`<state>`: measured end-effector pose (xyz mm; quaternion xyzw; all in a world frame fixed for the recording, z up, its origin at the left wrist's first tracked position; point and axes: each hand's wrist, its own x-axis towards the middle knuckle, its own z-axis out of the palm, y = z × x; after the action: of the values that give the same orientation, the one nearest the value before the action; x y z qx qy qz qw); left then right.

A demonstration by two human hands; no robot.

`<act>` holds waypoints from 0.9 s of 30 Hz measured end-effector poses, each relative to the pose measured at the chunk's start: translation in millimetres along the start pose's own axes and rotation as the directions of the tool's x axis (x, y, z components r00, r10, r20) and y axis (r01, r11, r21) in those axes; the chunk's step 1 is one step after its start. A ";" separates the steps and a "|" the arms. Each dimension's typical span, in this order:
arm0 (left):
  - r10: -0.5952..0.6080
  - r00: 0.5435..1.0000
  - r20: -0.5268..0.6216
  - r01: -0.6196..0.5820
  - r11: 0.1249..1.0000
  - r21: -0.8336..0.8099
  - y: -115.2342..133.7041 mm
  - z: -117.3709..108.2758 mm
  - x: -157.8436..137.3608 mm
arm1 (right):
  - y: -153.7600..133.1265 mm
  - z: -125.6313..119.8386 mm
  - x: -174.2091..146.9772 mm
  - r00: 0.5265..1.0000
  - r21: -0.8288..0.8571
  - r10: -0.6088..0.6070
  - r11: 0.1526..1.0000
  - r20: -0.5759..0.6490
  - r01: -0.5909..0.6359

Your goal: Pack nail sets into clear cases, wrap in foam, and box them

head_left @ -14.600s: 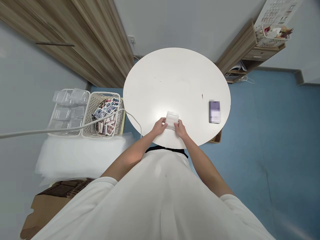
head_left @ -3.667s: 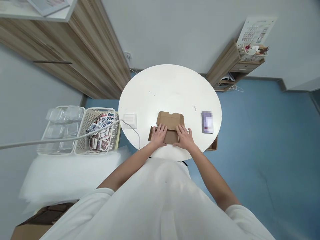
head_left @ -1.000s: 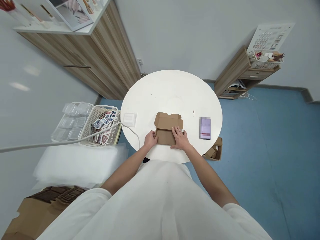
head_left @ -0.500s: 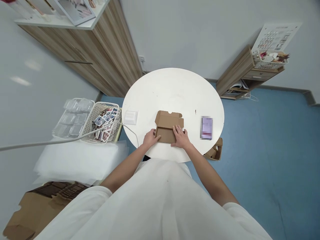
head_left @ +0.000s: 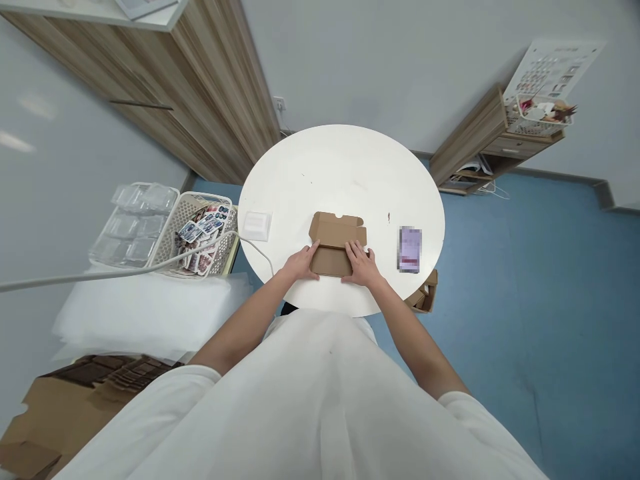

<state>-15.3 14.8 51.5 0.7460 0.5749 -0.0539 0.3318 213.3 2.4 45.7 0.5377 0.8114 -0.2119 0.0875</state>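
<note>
A brown cardboard box (head_left: 338,233) lies on the round white table close to my body, its lid folded back away from me and its side flaps sticking out. My left hand (head_left: 302,263) grips the box's left side, fingertips near the fold and thumb at the front edge. On the right side my right hand (head_left: 362,265) holds the box the same way, fingers over the wall and thumb at the near edge. What lies under my fingers is hidden.
On the round table (head_left: 345,167) are a white square item (head_left: 257,226) at left and a blurred purple packet (head_left: 410,249) at right. A white cable (head_left: 150,267) crosses at left, over a basket of printed cards (head_left: 227,223). An open carton (head_left: 429,293) stands below the table's right edge.
My left hand has shifted, its fingers now reaching up to the fold. My right hand stays on the right side. The view has moved slightly, so everything sits a little higher.
</note>
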 end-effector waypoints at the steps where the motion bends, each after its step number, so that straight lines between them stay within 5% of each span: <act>1: 0.000 1.000 0.011 0.000 1.000 0.009 0.9 -0.6 0.1 | 1.5 0.2 -2.0 1.000 0.011 -0.003 1.000 -0.016 0.003; 4: -0.009 0.999 0.031 0.007 0.999 0.035 3.0 -1.7 -0.4 | 7.4 5.1 -14.4 0.993 0.103 0.050 0.994 -0.106 -0.040; 7: -0.012 1.000 0.023 0.011 0.999 0.034 3.5 -1.4 -0.6 | 13.9 17.5 -32.8 0.939 0.359 0.269 0.915 -0.213 -0.181; 9: -0.004 1.000 0.012 0.004 1.000 0.024 2.8 -0.3 -0.5 | 16.7 28.2 -43.7 0.864 0.615 0.461 0.747 -0.203 -0.254; 11: 0.007 1.000 0.000 -0.007 1.000 0.016 1.5 0.9 -0.1 | 17.5 37.2 -50.4 0.805 0.842 0.585 0.479 -0.095 -0.249; 14: 0.024 1.000 -0.018 -0.024 1.000 0.005 -0.6 2.6 0.8 | 15.0 41.5 -50.9 0.782 0.971 0.621 0.146 0.059 -0.189; 16: 0.029 0.999 -0.027 -0.029 1.000 0.002 -1.2 3.3 1.3 | 11.7 37.3 -46.6 0.782 0.984 0.614 0.050 0.105 -0.171; 18: 0.030 0.999 -0.031 -0.029 1.000 0.005 -0.5 3.6 1.6 | 7.5 29.8 -41.0 0.802 0.984 0.586 0.041 0.117 -0.173; 22: 0.023 0.999 -0.034 -0.023 1.000 0.013 3.2 3.4 1.2 | -0.2 17.5 -31.2 0.880 0.967 0.473 0.197 0.047 -0.158; 27: 0.020 0.999 -0.033 -0.020 1.000 -0.002 5.1 4.3 -0.1 | 0.4 17.5 -23.2 0.834 0.868 0.550 0.395 0.039 -0.302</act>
<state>-9.4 11.7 50.4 0.7521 0.5728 -0.0378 0.3237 221.6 -24.5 38.5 0.7227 0.4392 -0.4775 -0.2382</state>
